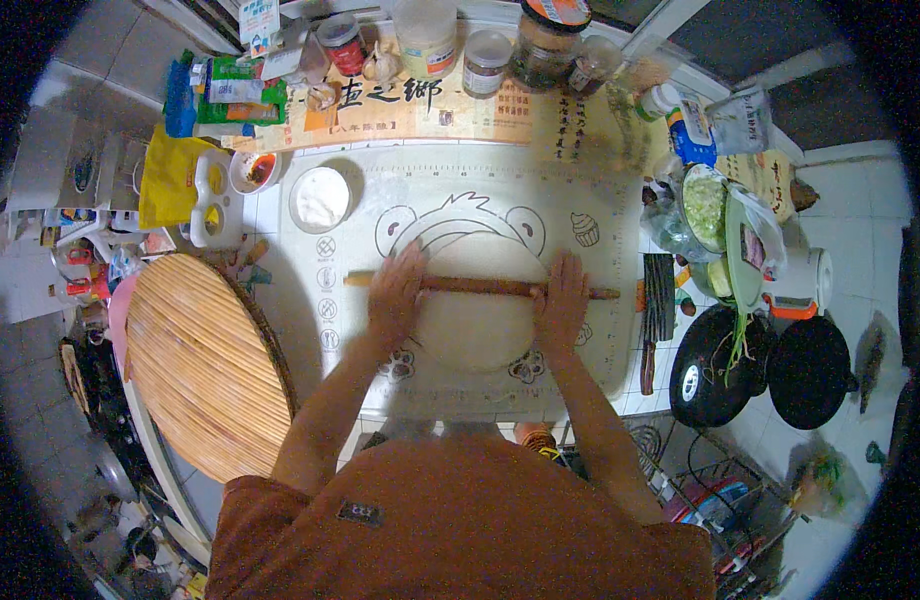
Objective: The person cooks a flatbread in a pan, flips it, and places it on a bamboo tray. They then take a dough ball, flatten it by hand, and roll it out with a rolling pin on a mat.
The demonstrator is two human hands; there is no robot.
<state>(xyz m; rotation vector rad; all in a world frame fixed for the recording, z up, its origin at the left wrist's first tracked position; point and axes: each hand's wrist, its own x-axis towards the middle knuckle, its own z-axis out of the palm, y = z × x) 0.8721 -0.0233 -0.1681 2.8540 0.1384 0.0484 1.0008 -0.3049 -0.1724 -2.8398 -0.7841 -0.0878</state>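
A round sheet of pale dough lies flat on a light printed baking mat. Across its middle runs a wooden rolling pin, roughly level from left to right. My left hand holds the pin down under the palm near the dough's left edge, fingers stretched forward. On the right side, my right hand rests over the pin the same way, by the dough's right edge. Both pin ends stick out past the hands. A bowl of white powder, perhaps flour, stands at the mat's upper left.
Several jars line the back edge. Left are a small bowl of red sauce and a round slatted lid or tray. Right are a bowl of chopped greens, dark sticks and a black pan with green stalks over it.
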